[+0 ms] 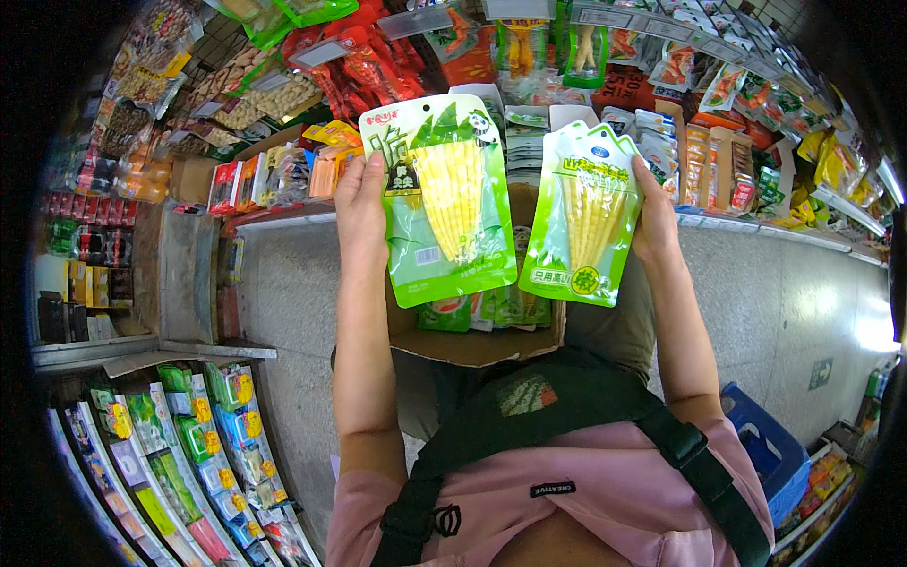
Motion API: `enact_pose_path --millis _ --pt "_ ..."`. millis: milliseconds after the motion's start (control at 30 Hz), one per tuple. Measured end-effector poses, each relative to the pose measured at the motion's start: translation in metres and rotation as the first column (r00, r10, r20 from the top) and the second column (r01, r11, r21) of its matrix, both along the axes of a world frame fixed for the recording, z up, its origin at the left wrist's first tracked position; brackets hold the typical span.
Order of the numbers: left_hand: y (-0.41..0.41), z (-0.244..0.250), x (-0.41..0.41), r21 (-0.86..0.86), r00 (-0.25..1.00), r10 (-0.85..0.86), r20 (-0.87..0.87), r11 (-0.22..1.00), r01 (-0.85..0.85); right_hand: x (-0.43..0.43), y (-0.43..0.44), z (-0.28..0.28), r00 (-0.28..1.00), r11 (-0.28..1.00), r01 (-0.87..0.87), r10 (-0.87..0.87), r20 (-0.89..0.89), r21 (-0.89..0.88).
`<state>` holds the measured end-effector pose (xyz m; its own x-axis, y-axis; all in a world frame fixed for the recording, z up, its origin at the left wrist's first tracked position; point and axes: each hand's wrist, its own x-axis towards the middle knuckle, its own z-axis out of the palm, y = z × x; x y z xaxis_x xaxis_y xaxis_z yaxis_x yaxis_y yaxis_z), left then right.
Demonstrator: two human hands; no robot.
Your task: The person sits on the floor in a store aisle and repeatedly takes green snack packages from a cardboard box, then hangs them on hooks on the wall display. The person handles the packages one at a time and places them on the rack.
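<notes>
My left hand (pixel 363 202) grips the left edge of a green and white plastic food pouch (pixel 450 205) picturing pale yellow bamboo shoots and a panda. In my right hand (pixel 653 212) is a smaller green pouch (pixel 584 212) with similar yellow shoots in its clear window; its top edge suggests more than one pouch stacked together. Both are held up side by side, nearly upright, with a narrow gap between them. Below them, an open cardboard box (pixel 482 353) rests at my lap, holding several green packets (pixel 446 313). The pouches hide part of the box.
Ahead runs a store shelf with boxed snack packets (pixel 655 152), red packages (pixel 368 64) and hanging pouches (pixel 587 53). At lower left stands a rack of wipes packs (pixel 188 432). A blue plastic crate (pixel 769 446) sits on the floor at right. A wooden panel (pixel 188 273) stands at left.
</notes>
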<state>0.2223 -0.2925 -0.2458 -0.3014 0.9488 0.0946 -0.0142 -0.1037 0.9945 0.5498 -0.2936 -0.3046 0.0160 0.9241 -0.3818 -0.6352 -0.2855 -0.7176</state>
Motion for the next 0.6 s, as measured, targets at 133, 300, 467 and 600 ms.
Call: enact_pose_path --millis 133,300,467,600 --pt "-0.003 0.003 0.004 0.032 0.999 -0.012 0.033 0.999 0.011 -0.001 -0.002 0.001 1.000 1.000 -0.002 0.002 -0.006 0.007" --pt "-0.006 -0.004 0.001 -0.058 0.987 0.036 -0.154 0.997 -0.046 0.011 -0.006 -0.020 0.997 0.998 -0.057 0.057 0.049 -0.005" --pt "-0.004 0.006 0.011 -0.017 0.997 0.029 -0.078 0.999 -0.031 0.007 0.002 -0.005 1.000 1.000 -0.019 0.018 -0.024 -0.024" --pt "-0.001 0.009 0.008 -0.019 1.000 -0.023 -0.012 1.000 0.023 0.000 0.002 -0.005 0.996 0.998 -0.056 0.056 -0.065 0.006"
